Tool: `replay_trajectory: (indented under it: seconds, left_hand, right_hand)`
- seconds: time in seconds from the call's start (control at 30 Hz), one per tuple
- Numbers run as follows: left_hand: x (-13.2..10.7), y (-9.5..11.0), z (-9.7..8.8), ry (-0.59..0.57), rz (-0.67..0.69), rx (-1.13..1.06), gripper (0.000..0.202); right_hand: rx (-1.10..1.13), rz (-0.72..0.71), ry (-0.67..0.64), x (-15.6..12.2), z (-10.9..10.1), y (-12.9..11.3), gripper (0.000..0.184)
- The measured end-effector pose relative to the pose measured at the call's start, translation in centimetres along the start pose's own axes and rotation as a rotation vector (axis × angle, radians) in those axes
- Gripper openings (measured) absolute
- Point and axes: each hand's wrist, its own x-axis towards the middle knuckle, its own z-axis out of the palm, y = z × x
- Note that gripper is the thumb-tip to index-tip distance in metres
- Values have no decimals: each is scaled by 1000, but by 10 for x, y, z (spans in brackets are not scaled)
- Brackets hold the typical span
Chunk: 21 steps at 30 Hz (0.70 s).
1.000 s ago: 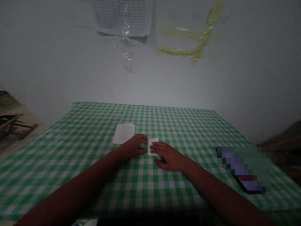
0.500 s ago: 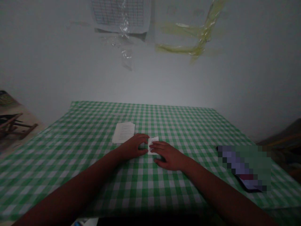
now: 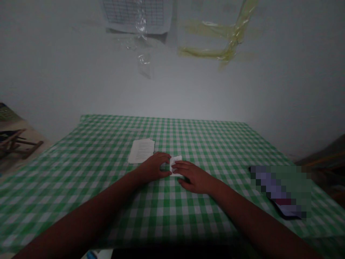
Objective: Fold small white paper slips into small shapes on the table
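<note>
A small white piece of paper (image 3: 176,158), which looks folded, lies on the checked tablecloth between my hands. My left hand (image 3: 155,167) is at its left edge, with thumb and fingers apart and their tips touching or close to that edge. Across the right part of the paper lie the outstretched fingers of my right hand (image 3: 194,177), hiding some of it; the thumb is held apart below. Beyond my left hand, a stack of printed sheets (image 3: 140,150) rests on the cloth, its lower right corner covered by that hand.
The table wears a green and white checked cloth (image 3: 210,144). At the right lies a dark-edged flat device (image 3: 291,214), mostly pixelated. A pale wall (image 3: 172,93) with taped paper rises behind the table. Wooden furniture (image 3: 20,144) stands on the floor at the left.
The view has shifted very slightly. My left thumb has moved a little right onto the paper's edge; otherwise both hands stay about where they were.
</note>
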Motion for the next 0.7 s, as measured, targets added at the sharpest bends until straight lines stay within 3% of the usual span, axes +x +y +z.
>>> replay_trajectory:
  seconds: [0.33,0.7]
  left_hand:
    - [1,2,0,1,-21,24,32]
    - [2,1,3,18,-45,85,30]
  right_hand:
    - [-57,64,58,0,-10,3,28]
    - [-98,63,60,-2,-8,12,20]
